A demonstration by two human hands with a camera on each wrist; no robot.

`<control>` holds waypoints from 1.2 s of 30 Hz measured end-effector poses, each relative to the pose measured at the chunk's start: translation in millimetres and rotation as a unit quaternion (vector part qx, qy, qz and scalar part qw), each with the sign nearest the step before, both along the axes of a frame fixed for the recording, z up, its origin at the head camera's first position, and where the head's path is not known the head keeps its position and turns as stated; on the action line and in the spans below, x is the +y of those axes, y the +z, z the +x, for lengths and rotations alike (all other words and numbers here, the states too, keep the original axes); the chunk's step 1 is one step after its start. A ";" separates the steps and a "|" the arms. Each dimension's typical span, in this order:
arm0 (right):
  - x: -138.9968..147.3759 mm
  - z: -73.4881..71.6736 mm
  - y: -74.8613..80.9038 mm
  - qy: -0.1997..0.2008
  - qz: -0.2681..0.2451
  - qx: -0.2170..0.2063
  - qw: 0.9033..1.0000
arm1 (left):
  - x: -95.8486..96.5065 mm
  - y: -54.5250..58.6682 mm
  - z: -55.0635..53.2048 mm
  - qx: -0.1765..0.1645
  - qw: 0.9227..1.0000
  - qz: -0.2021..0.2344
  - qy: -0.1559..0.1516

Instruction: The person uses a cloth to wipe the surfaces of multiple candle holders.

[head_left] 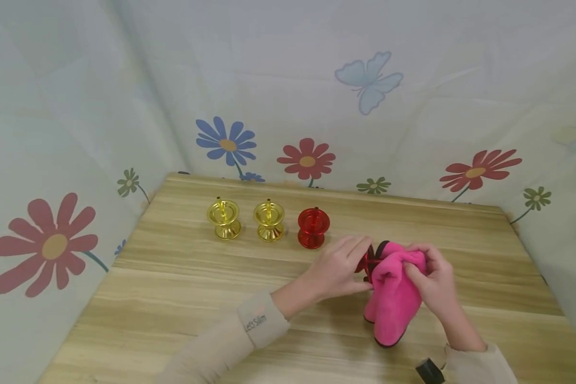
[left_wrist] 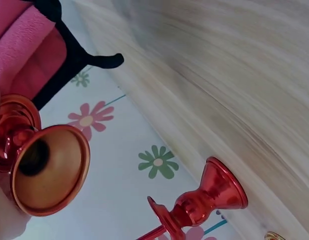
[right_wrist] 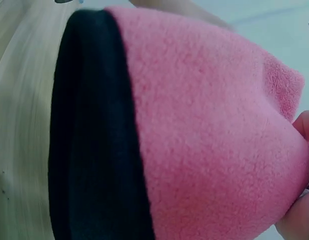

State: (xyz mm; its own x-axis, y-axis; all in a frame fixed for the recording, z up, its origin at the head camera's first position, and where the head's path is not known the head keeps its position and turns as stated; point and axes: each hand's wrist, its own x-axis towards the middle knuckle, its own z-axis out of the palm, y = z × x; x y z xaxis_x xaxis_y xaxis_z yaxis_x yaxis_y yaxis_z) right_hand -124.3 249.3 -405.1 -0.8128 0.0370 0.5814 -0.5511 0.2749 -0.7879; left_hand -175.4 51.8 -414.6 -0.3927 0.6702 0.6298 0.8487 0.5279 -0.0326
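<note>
My left hand [head_left: 338, 269] grips a red metal candle holder [left_wrist: 57, 167], tipped on its side with its hollow base toward the left wrist camera. Against its other end lies a pink fleece cloth [head_left: 396, 304] with black edging. Fingers and thumb of my right hand [head_left: 437, 282] pinch the cloth's upper part, and its folds hang down over the table. The cloth fills most of the right wrist view, hiding the candle holder there. Left of my hands, a second red candle holder [head_left: 313, 229] stands upright.
Two gold candle holders, one in the middle [head_left: 270, 221] and one at the left [head_left: 224, 218], stand in a row with the red one on the wooden table [head_left: 173, 298]. Behind the table hangs a flowered curtain [head_left: 269, 80]. A small black block [head_left: 430, 370] sits by the right cuff.
</note>
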 end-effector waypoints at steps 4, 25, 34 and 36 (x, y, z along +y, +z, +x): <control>-1.2 0.9 0.4 0.005 -0.022 -0.016 1.000 | -3.1 2.3 -3.1 -0.029 0.999 -0.014 -0.014; -16.3 -7.9 30.4 -0.160 0.049 -0.110 0.980 | -13.2 4.3 -6.4 -0.092 0.994 -0.047 -0.035; -30.1 -12.8 16.8 -0.200 0.230 0.091 0.948 | -12.8 6.2 -4.9 -0.178 0.983 -0.033 -0.044; -31.0 -12.4 14.6 -0.193 0.261 0.099 0.941 | -13.4 6.3 -5.0 -0.197 0.979 -0.031 -0.043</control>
State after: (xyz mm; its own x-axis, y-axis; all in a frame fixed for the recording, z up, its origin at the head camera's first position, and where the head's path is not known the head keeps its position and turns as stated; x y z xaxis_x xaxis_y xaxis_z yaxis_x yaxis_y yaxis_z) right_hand -136.8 218.4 -390.5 -0.6705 -0.0247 0.7415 -0.4527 0.8055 -0.3825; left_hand -180.4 38.4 -408.2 -0.5374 0.7438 0.3974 0.8430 0.4610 0.2772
